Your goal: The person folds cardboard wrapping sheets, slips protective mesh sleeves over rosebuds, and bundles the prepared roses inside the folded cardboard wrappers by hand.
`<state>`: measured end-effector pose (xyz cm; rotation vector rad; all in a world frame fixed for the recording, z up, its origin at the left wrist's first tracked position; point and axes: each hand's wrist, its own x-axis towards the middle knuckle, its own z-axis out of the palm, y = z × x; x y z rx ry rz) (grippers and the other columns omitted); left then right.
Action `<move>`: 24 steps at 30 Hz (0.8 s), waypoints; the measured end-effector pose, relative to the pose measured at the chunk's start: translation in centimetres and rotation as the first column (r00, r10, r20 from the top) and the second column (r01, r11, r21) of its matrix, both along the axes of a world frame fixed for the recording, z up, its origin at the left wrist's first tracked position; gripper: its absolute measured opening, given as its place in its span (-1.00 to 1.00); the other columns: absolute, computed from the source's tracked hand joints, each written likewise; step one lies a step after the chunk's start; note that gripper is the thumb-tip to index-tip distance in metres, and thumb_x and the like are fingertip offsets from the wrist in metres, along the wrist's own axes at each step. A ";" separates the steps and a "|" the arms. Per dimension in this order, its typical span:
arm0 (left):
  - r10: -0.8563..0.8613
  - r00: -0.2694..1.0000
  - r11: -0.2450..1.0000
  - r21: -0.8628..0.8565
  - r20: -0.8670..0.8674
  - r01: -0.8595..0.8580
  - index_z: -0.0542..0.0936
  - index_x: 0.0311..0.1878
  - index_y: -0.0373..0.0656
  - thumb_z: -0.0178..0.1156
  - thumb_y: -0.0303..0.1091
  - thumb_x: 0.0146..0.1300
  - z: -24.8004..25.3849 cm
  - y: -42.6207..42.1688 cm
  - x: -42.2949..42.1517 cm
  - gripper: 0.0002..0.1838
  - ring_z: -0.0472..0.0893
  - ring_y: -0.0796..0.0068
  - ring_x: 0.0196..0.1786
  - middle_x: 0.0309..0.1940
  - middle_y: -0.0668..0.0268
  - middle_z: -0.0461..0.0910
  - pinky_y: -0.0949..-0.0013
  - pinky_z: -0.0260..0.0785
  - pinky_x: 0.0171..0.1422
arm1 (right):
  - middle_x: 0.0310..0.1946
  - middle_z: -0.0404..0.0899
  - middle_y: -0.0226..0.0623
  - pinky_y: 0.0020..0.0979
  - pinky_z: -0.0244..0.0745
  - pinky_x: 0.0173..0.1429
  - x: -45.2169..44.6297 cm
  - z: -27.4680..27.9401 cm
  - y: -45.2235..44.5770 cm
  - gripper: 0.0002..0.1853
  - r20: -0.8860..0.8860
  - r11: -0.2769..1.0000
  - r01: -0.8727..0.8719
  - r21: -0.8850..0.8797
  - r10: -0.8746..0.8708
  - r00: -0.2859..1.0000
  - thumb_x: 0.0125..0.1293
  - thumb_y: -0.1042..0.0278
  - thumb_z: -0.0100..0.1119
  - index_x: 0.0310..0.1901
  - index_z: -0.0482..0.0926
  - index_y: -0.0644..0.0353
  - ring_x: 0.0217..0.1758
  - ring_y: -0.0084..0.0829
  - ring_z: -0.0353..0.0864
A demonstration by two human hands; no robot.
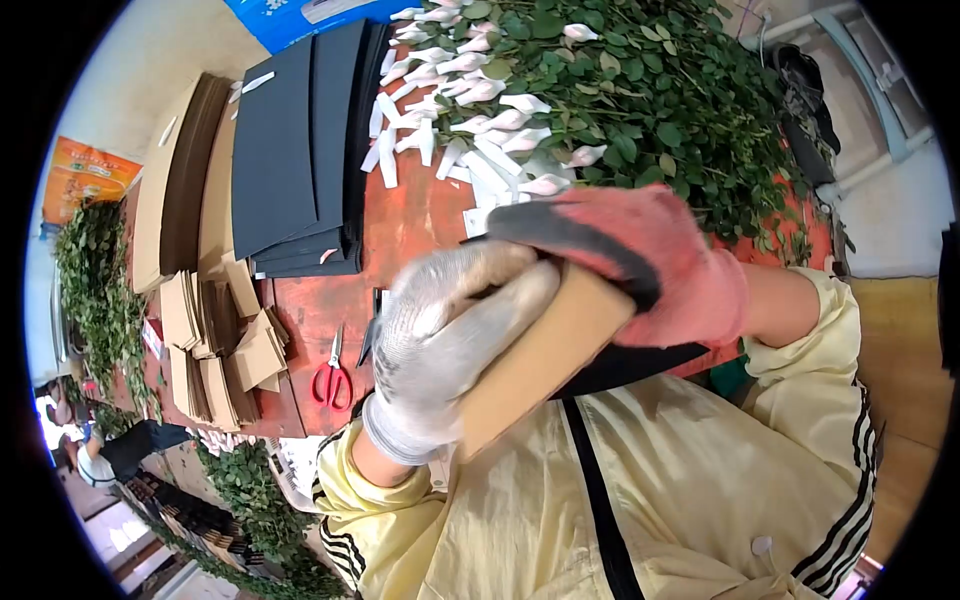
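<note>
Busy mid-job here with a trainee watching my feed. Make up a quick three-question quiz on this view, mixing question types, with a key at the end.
1. Multiple choice: what does the glove on the right hand look like?
A) plain white
B) red with dark grey
C) blue with yellow

2. True or false: the red-handled metal scissors lie on the red tabletop, touched by neither hand.

3. Short answer: what do the right hand and the white-gloved left hand both hold?

Key
1. B
2. True
3. A tan cardboard piece
</note>
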<state>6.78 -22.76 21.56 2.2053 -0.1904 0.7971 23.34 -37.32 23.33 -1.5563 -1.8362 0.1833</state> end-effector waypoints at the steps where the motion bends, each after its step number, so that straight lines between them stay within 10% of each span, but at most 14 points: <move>1: 0.028 0.999 0.994 0.107 -0.024 -0.025 0.54 -0.09 -0.39 0.13 0.19 0.15 0.7 -0.1 0.3 -0.32 0.50 0.21 -0.23 -0.19 0.05 0.49 0.22 0.35 -0.11 | -0.03 0.52 -0.36 -0.47 0.10 0.13 0.2 0.1 -1.1 -0.33 0.152 0.992 0.111 0.066 -0.120 0.981 -0.16 0.30 0.40 0.11 0.46 0.09 -0.02 -0.44 0.54; 4: 0.243 0.967 0.941 -0.224 -0.078 -0.254 0.49 0.04 -0.31 0.38 0.09 -0.08 -0.9 -1.2 -0.6 -0.27 0.37 0.11 0.06 -0.07 0.08 0.46 0.18 0.27 0.10 | -0.09 0.57 -0.36 -0.42 0.33 -0.01 3.0 -0.1 -4.7 -0.44 -0.066 0.993 -0.042 -0.109 0.035 0.997 -0.04 0.28 0.38 0.06 0.48 0.16 -0.05 -0.42 0.57; 6: 0.235 0.952 0.946 -0.177 -0.196 -0.270 0.48 0.07 -0.30 0.39 -0.16 -0.10 -3.8 0.8 -3.2 -0.35 0.39 0.14 0.09 0.06 0.12 0.44 0.19 0.26 0.16 | -0.31 0.60 -0.36 -0.56 0.41 -0.36 3.6 0.7 -6.2 -0.50 -0.757 0.859 -0.210 -0.467 -0.265 0.597 0.02 0.24 0.36 -0.02 0.49 0.31 -0.41 -0.53 0.58; 7: 0.111 0.905 0.970 -0.152 -0.410 -0.188 0.48 0.09 -0.28 0.37 -0.25 -0.13 -5.1 1.3 -4.8 -0.36 0.41 0.17 0.11 0.12 0.11 0.41 0.21 0.27 0.17 | -0.44 0.62 -0.37 -0.65 0.43 -0.55 4.2 0.7 -6.9 -0.52 -0.841 0.776 -0.326 -0.540 -0.477 0.257 0.05 0.23 0.34 -0.08 0.51 0.40 -0.62 -0.60 0.55; 10: -0.270 0.596 0.875 -0.451 -0.756 -0.175 0.48 0.14 -0.19 0.30 -0.37 -0.10 -8.5 -0.4 -5.6 -0.39 0.48 0.20 0.15 0.19 0.08 0.41 0.27 0.30 0.22 | -0.53 0.57 -0.37 -0.64 0.35 -0.62 6.5 -4.8 -7.1 -0.59 -0.707 0.504 -0.601 -0.620 -0.691 0.150 0.09 0.18 0.30 -0.15 0.55 0.36 -0.70 -0.61 0.48; 12: -0.217 0.670 0.921 -0.377 -0.709 -0.101 0.48 0.14 -0.17 0.27 -0.36 -0.04 -13.1 -1.5 -5.2 -0.43 0.48 0.17 0.15 0.16 0.07 0.43 0.26 0.31 0.22 | -0.55 0.55 -0.37 -0.64 0.31 -0.64 5.8 -9.7 -6.3 -0.62 -0.561 0.360 -0.472 -0.805 -0.721 0.407 0.14 0.17 0.25 -0.15 0.54 0.34 -0.72 -0.62 0.45; 15: -0.193 0.737 0.966 -0.256 -0.648 0.028 0.48 0.14 -0.15 0.18 -0.32 0.09 -18.0 -2.5 -4.4 -0.52 0.48 0.12 0.15 0.13 0.06 0.46 0.24 0.32 0.22 | -0.54 0.56 -0.34 -0.61 0.34 -0.65 5.0 -18.7 -4.3 -0.69 -0.833 0.753 -0.439 -0.490 -0.254 0.492 0.18 0.20 0.20 -0.20 0.56 0.31 -0.70 -0.58 0.51; 17: -0.215 0.694 0.971 -0.224 -0.688 0.078 0.50 0.10 -0.14 0.06 -0.21 0.20 -21.1 -2.2 -4.6 -0.58 0.49 0.12 0.14 0.11 0.09 0.49 0.23 0.33 0.21 | -0.51 0.58 -0.32 -0.57 0.39 -0.68 3.9 -21.6 -2.0 -0.67 -0.677 0.587 -0.338 -0.736 -0.650 0.344 0.18 0.18 0.20 -0.18 0.56 0.30 -0.64 -0.54 0.58; 24: -0.217 0.638 0.954 -0.299 -0.739 -0.023 0.52 0.08 -0.13 0.06 -0.21 0.19 -19.0 -3.0 -5.0 -0.60 0.52 0.15 0.10 0.05 0.14 0.54 0.25 0.37 0.16 | -0.46 0.62 -0.22 -0.46 0.49 -0.68 2.7 -22.5 -1.3 -0.77 -0.557 0.510 -0.239 -0.826 -0.679 0.478 0.18 0.42 0.06 -0.15 0.55 0.34 -0.62 -0.41 0.64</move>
